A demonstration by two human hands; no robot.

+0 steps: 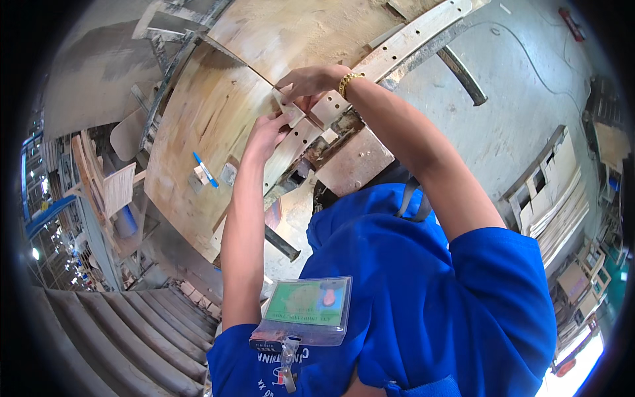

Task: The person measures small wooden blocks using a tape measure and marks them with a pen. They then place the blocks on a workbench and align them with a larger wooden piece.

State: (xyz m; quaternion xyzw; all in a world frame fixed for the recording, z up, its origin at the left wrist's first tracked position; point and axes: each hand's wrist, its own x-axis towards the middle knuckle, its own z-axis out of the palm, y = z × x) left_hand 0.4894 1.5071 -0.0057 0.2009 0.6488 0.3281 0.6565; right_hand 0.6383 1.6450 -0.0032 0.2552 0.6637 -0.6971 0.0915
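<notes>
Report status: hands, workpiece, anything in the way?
Both hands, left and right, pinching a small wooden piece against the long holed slat. Blue pen lies aside, clear.

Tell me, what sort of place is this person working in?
Most likely a woodworking shop or furniture factory. Both hands work on a long wooden slat with drilled holes over a plywood workbench, and cut wooden panels are stacked at the right on a concrete floor.

left hand (268,132) on curved slotted wooden strip (370,66) | right hand (309,85) gripping small wooden piece (288,109) | workbench (205,126)
</notes>
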